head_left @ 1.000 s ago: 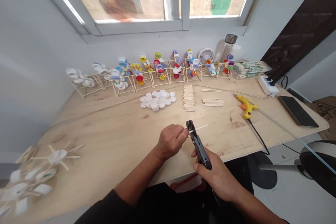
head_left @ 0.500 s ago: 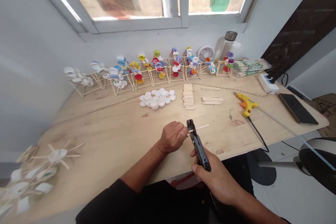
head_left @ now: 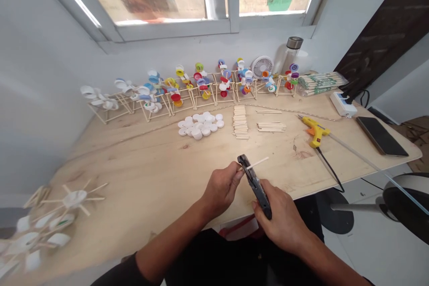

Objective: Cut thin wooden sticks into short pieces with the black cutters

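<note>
My right hand (head_left: 279, 219) is shut around the handles of black hand cutters (head_left: 255, 186), whose jaws point up and away from me. My left hand (head_left: 221, 191) pinches a thin pale wooden stick (head_left: 258, 163) near its end. The stick passes through the cutters' jaws and sticks out to the right. My left fingers sit right beside the jaws. Part of the stick is hidden by the tool and those fingers. Both hands are above the front edge of a pale plywood table (head_left: 140, 165).
Along the back stand several stick frames with bottle-cap wheels (head_left: 176, 94). In front lie white bottle caps (head_left: 199, 126), stacked craft sticks (head_left: 240, 121), and a yellow glue gun (head_left: 315, 132). A phone (head_left: 382, 142) and power strip (head_left: 342, 105) sit right; a cap wheel model (head_left: 73, 199) sits front left.
The whole view has tilted slightly. Both hands have shifted a little toward me and to the right, still holding the cutters and stick in the same grip.
</note>
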A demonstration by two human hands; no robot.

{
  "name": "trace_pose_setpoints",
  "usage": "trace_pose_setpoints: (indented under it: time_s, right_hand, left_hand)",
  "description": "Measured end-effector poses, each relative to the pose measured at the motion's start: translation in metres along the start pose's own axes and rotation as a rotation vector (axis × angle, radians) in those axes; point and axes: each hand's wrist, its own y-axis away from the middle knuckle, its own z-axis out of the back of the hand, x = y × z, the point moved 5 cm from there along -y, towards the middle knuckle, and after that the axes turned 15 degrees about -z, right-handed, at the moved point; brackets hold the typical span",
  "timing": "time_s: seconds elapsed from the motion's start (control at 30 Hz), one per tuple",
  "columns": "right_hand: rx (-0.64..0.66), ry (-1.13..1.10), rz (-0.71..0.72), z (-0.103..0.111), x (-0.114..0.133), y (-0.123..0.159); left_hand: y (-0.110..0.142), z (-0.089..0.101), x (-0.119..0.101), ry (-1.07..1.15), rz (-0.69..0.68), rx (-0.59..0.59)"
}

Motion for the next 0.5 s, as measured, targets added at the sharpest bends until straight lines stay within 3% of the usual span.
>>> trace_pose_setpoints:
  time_s: [0.23,0.5]
  right_hand:
    - [-0.031,-0.006,0.041,0.0004,-0.0015,0.0000]
    - [-0.055,-0.021,0.069,0.0000,-0.0017,-0.0013]
  left_hand:
    - [0.0035,-0.0025,0.0051,0.307,0.220,0.074]
    - [0.0020,0.0009,0.0042,0.424,0.288,0.097]
